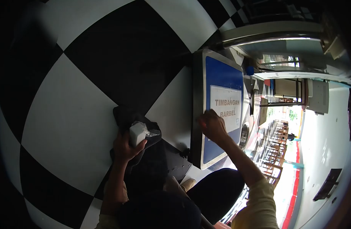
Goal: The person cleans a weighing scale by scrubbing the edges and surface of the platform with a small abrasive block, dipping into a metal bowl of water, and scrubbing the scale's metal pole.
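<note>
"Checkered black-and-white floor (68, 99) below; where's the white rectangular block (137, 134) in clear plastic (152, 133)?"

"Left hand (125, 148), fingers wrapped around it. Hold lightly, I'd say."

"Right hand (213, 124)?"

"By the blue-faced, pale-rimmed box (223, 72); grip unclear."

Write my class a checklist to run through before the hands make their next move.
1. Block held in left hand: ok.
2. Block free of clear plastic: not ok, some clings at one end.
3. Right hand at the sign: ok.
4. Label readable: ok, "TIMBANGAN BARBEL".
5. Right hand empty: cannot tell, its fingers are curled.
</note>
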The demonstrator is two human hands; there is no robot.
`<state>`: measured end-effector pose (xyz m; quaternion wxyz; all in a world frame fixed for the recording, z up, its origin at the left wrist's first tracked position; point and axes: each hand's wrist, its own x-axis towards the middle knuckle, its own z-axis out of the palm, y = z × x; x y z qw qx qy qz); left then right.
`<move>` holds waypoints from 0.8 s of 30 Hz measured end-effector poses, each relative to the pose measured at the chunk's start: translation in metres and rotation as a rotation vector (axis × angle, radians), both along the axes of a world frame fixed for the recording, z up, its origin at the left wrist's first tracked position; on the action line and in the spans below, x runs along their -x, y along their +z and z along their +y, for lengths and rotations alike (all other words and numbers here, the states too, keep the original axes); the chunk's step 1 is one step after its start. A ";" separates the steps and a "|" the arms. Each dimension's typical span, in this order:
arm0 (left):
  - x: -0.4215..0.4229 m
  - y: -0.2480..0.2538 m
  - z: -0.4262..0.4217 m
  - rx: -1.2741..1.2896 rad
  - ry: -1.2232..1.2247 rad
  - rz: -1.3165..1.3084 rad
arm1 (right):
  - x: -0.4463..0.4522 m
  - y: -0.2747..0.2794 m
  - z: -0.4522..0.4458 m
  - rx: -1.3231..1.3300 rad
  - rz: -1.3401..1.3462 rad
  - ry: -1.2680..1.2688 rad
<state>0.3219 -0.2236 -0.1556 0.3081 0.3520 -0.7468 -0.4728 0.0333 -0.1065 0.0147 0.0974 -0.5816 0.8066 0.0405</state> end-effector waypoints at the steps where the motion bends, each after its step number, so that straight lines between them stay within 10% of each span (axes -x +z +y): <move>1: 0.000 0.000 0.000 0.006 0.004 0.006 | -0.009 0.021 0.008 0.018 -0.172 -0.191; 5: -0.004 -0.010 0.005 -0.037 -0.020 -0.001 | 0.002 0.084 0.068 0.493 -0.687 -0.969; 11: -0.012 -0.042 0.007 -0.090 -0.013 -0.031 | 0.041 0.079 0.251 1.136 -1.261 -1.255; 19: -0.019 -0.045 -0.018 -0.351 0.014 -0.091 | 0.126 0.001 0.476 1.183 -0.432 -1.296; 20: -0.017 -0.045 -0.022 -0.382 0.024 -0.085 | 0.143 0.000 0.483 1.445 -0.701 -1.522; 24: -0.014 -0.015 -0.018 -0.372 0.075 -0.151 | 0.202 -0.045 0.506 1.042 -0.439 -1.503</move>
